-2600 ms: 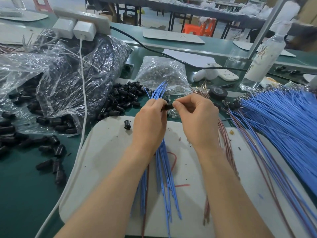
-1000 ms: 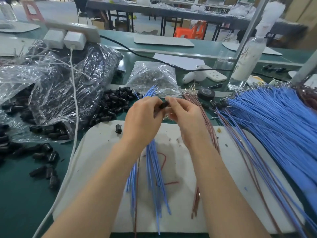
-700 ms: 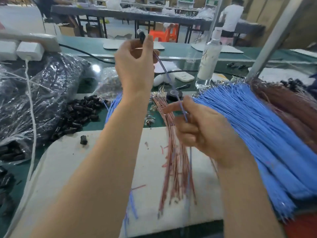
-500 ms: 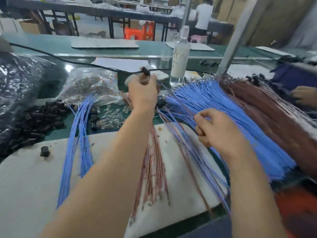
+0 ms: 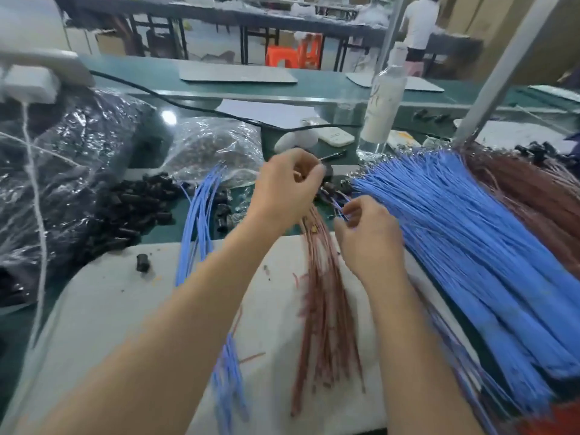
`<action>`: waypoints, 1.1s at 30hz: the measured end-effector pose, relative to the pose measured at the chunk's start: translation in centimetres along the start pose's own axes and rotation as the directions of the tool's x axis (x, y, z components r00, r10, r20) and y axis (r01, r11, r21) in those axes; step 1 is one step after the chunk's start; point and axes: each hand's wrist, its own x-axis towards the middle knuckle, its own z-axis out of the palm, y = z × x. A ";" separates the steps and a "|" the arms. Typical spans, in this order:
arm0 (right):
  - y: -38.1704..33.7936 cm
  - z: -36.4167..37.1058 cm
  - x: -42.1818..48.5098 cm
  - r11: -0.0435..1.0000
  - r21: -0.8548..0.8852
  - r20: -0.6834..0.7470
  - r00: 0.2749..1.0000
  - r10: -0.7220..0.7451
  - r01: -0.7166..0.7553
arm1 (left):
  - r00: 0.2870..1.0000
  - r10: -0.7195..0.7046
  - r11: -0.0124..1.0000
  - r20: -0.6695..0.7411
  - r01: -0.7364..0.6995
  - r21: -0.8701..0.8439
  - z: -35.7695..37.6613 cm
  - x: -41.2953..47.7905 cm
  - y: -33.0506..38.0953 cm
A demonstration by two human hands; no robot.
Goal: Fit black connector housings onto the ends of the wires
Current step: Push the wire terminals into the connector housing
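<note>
Our right hand pinches a blue wire running up-left toward our curled left hand, whose hold is blurred.

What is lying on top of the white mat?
One loose black housing, a few blue wires and a brown wire bundle lie on the white mat. Both forearms cover parts of it; anything beneath is hidden.

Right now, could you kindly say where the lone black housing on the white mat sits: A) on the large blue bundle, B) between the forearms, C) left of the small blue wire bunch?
C: the lone black housing stands left of the small blue wire bunch.
</note>
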 end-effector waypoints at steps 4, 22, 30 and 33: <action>-7.3 5.1 0.0 0.978 0.109 0.245 0.949 -0.198 0.176 | 0.919 -0.316 0.898 -0.234 0.211 -0.387 -7.4 -0.7 -3.3; -13.9 10.3 1.2 0.878 0.410 0.255 0.893 -0.371 0.248 | 0.918 -0.337 0.941 -0.209 0.321 -0.109 -13.0 -4.2 -7.8; -7.4 5.7 1.5 0.859 0.501 0.283 0.920 -0.272 0.100 | 0.954 -0.297 0.950 0.048 0.300 -0.086 -8.0 -4.5 -5.5; -6.9 6.1 0.7 0.729 0.682 0.336 0.911 -0.238 -0.061 | 0.922 -0.381 0.881 0.071 0.385 -0.276 -7.7 -5.1 -6.2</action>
